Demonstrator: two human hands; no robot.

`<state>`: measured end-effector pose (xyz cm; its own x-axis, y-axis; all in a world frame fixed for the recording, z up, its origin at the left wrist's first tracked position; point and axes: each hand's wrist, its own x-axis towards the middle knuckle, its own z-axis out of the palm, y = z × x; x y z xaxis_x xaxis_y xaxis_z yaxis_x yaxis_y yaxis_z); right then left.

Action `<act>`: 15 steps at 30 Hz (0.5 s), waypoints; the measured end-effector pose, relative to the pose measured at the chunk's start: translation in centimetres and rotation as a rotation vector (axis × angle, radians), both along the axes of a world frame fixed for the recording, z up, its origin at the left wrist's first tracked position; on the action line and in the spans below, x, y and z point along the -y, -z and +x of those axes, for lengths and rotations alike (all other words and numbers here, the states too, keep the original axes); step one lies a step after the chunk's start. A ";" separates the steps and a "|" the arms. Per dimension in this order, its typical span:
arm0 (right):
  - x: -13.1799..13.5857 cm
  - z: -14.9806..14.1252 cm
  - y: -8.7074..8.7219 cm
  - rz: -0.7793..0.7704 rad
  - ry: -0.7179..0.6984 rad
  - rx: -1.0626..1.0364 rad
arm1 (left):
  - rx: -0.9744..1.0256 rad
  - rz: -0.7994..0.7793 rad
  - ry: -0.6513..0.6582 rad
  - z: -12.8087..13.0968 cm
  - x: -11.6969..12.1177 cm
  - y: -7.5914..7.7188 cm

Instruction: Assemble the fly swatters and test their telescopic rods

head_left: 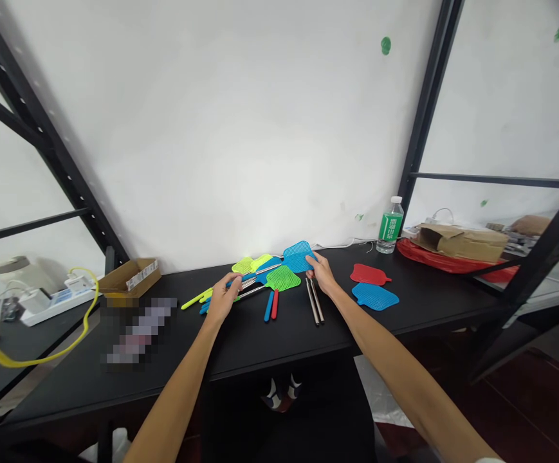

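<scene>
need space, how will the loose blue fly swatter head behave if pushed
The loose blue fly swatter head looks thin and perforated, so probably light and somewhat bendy. Lying flat, it would likely slide rather than roll.

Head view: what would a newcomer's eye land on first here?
Probably the bright blue mesh head in the person's right hand, near the middle against the black table. To its right, a red mesh head lies just behind a second blue head. Farther back, near the wall, stands a green-labelled bottle.
</scene>
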<state>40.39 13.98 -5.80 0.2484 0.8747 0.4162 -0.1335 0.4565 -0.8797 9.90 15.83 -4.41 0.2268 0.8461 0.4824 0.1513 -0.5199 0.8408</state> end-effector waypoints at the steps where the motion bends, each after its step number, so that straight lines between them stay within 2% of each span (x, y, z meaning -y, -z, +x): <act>1: -0.1 0.1 0.0 0.006 0.025 0.027 | -0.073 0.072 -0.062 -0.1 0.1 -0.1; 4: -0.2 0.3 0.1 0.007 0.082 0.105 | -0.275 0.266 -0.200 -0.4 0.2 -0.3; 6: -0.2 0.1 0.1 -0.006 0.077 0.142 | -0.389 0.340 -0.218 -0.5 0.1 -0.3; 11: 0.5 -1.3 0.0 -0.018 0.000 0.305 | -0.589 0.381 -0.140 -0.1 0.1 0.5; 15: 1.1 -1.7 0.0 0.022 0.092 0.525 | -0.648 0.421 -0.090 0.2 0.0 1.0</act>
